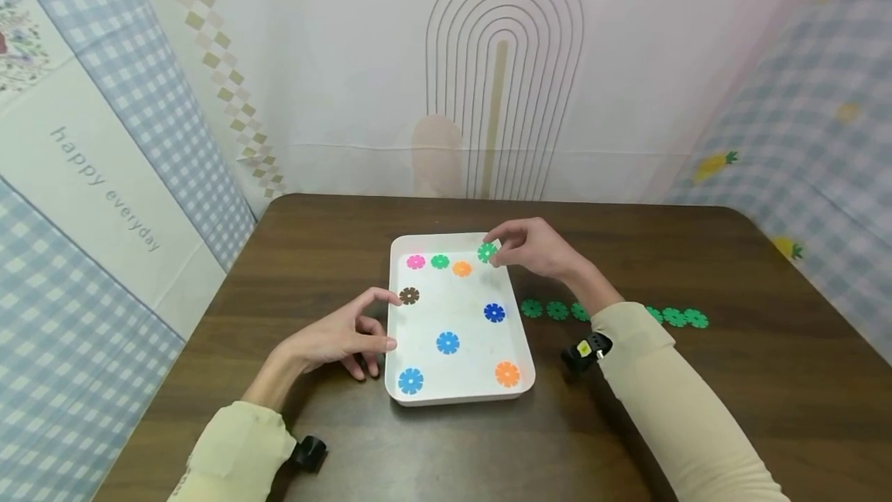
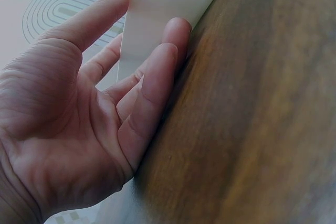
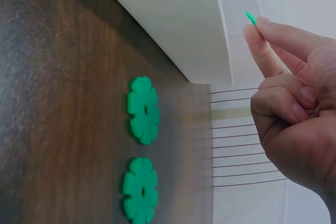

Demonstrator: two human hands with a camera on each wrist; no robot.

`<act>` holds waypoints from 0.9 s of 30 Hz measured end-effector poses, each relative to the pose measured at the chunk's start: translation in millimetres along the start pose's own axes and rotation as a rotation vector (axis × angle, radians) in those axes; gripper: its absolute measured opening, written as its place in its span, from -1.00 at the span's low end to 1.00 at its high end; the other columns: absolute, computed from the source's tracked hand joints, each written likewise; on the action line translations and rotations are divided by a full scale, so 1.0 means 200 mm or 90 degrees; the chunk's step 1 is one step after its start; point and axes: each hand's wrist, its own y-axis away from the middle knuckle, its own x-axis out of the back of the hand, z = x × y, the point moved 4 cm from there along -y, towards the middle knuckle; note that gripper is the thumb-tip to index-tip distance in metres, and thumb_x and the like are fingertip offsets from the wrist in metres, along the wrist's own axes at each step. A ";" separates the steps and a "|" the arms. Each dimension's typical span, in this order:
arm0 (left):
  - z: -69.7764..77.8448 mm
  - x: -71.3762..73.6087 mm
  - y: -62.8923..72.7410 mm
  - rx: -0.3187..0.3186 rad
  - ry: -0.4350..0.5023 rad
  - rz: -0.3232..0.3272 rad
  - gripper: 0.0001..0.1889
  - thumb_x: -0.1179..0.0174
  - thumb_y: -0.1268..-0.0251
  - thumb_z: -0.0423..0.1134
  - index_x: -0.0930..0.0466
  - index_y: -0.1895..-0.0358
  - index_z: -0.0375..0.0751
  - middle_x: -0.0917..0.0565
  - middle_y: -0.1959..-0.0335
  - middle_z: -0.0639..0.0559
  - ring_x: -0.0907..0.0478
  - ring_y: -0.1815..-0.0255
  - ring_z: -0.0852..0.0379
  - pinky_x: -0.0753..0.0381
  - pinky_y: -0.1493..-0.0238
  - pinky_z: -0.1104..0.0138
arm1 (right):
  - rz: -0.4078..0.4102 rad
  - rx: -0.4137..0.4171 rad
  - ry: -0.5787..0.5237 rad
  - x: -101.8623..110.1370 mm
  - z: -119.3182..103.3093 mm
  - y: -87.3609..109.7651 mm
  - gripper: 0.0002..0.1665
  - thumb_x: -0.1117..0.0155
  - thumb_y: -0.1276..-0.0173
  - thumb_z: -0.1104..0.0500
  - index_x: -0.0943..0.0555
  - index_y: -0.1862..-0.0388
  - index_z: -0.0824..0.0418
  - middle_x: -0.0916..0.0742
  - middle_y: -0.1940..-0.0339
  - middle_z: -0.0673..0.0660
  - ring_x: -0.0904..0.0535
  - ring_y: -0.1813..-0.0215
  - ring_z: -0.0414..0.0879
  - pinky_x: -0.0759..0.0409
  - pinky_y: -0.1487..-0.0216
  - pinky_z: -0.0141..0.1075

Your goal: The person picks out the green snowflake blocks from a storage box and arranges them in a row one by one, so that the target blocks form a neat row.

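In the head view, my right hand [image 1: 536,246] pinches a green flower-shaped disc [image 1: 487,252] between thumb and index finger, over the far right corner of a white tray [image 1: 470,393]. The right wrist view shows that disc [image 3: 251,18] edge-on at the fingertips, above the tray rim, the other fingers folded in. My left hand [image 1: 341,335] rests at the tray's left side, thumb and index finger spread along the rim. Up close in the left wrist view, its lower fingers lie loosely bent against the tray wall [image 2: 152,14]. A brown disc [image 1: 409,296] lies near the left index fingertip.
Inside the tray are scattered discs: pink [image 1: 416,262], green [image 1: 440,262], orange [image 1: 507,374], dark blue [image 1: 495,312] and light blue [image 1: 448,343]. A row of several green discs [image 1: 557,311] lies on the brown table [image 1: 766,378] to the right, partly hidden by my right forearm.
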 end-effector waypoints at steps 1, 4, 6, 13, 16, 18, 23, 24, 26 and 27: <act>0.00 0.00 0.00 -0.001 -0.001 0.000 -0.28 -0.39 -0.45 -0.14 -0.17 -0.53 0.05 -0.69 0.31 -0.09 -0.74 0.44 -0.01 -0.75 0.47 0.21 | 0.001 0.001 -0.002 0.01 0.00 0.01 -0.58 -0.55 -0.37 0.13 -0.73 -0.18 0.14 -0.82 0.22 0.13 -0.68 0.12 0.14 -0.61 0.07 -0.19; 0.00 0.00 0.00 -0.002 -0.001 -0.002 -0.27 -0.39 -0.46 -0.15 -0.16 -0.53 0.05 -0.68 0.30 -0.08 -0.74 0.44 -0.01 -0.75 0.47 0.22 | 0.005 -0.001 -0.010 0.02 0.00 0.05 -0.57 -0.54 -0.37 0.14 -0.72 -0.20 0.13 -0.81 0.24 0.13 -0.66 0.13 0.17 -0.58 0.14 -0.20; 0.00 0.00 0.00 0.000 0.001 -0.002 -0.26 -0.40 -0.45 -0.14 -0.17 -0.54 0.05 -0.68 0.30 -0.08 -0.74 0.43 -0.01 -0.75 0.47 0.22 | 0.008 -0.002 -0.018 0.03 0.01 0.08 -0.57 -0.54 -0.37 0.15 -0.72 -0.20 0.12 -0.81 0.24 0.13 -0.64 0.15 0.15 -0.58 0.16 -0.19; 0.00 0.00 0.00 -0.004 0.001 -0.011 -0.24 -0.39 -0.46 -0.15 -0.13 -0.55 0.01 -0.66 0.31 -0.08 -0.74 0.42 -0.01 -0.75 0.46 0.22 | 0.023 -0.003 -0.043 0.06 0.03 0.21 -0.57 -0.48 -0.42 0.18 -0.69 -0.24 0.13 -0.80 0.17 0.15 -0.66 0.11 0.09 -0.67 0.01 -0.02; 0.00 0.00 0.01 -0.006 0.003 -0.012 -0.24 -0.40 -0.45 -0.14 -0.12 -0.55 0.01 -0.67 0.31 -0.09 -0.74 0.42 -0.02 -0.75 0.46 0.22 | 0.037 -0.010 -0.043 0.09 0.05 0.26 -0.56 -0.48 -0.42 0.15 -0.68 -0.25 0.13 -0.81 0.15 0.15 -0.69 0.08 0.13 -0.66 0.01 -0.04; 0.01 0.00 0.01 -0.009 0.002 -0.013 -0.23 -0.40 -0.45 -0.13 -0.12 -0.56 0.01 -0.67 0.31 -0.10 -0.74 0.42 -0.02 -0.75 0.47 0.22 | 0.047 -0.012 -0.042 0.10 0.08 0.30 -0.56 -0.49 -0.42 0.13 -0.68 -0.25 0.13 -0.81 0.15 0.15 -0.70 0.05 0.17 -0.67 0.03 -0.03; 0.01 0.00 0.01 -0.014 0.000 -0.014 -0.23 -0.39 -0.46 -0.13 -0.11 -0.56 0.00 -0.67 0.30 -0.11 -0.73 0.42 -0.02 -0.75 0.47 0.22 | 0.060 -0.014 -0.039 0.15 0.13 0.39 -0.56 -0.49 -0.43 0.13 -0.68 -0.25 0.13 -0.82 0.13 0.16 -0.70 0.03 0.20 -0.69 0.05 -0.06; 0.01 0.00 0.01 -0.014 -0.001 -0.015 -0.23 -0.39 -0.46 -0.13 -0.11 -0.56 0.00 -0.67 0.30 -0.11 -0.73 0.42 -0.02 -0.75 0.47 0.22 | 0.061 -0.012 -0.038 0.16 0.14 0.40 -0.56 -0.48 -0.43 0.13 -0.67 -0.26 0.14 -0.82 0.12 0.17 -0.70 0.04 0.18 -0.69 0.05 -0.07; 0.00 0.00 0.00 -0.011 -0.004 -0.015 -0.23 -0.39 -0.46 -0.12 -0.11 -0.56 0.01 -0.67 0.30 -0.10 -0.73 0.42 -0.01 -0.75 0.47 0.23 | 0.064 -0.012 -0.035 0.17 0.16 0.43 -0.55 -0.48 -0.43 0.14 -0.67 -0.26 0.15 -0.82 0.11 0.17 -0.71 0.05 0.16 -0.69 0.09 -0.12; 0.00 0.00 0.00 -0.009 -0.003 -0.015 -0.23 -0.40 -0.45 -0.11 -0.12 -0.55 0.01 -0.67 0.30 -0.09 -0.73 0.43 0.00 -0.75 0.47 0.23 | 0.068 -0.014 -0.035 0.18 0.16 0.44 -0.56 -0.49 -0.43 0.14 -0.68 -0.25 0.15 -0.82 0.12 0.16 -0.71 0.05 0.15 -0.69 0.11 -0.16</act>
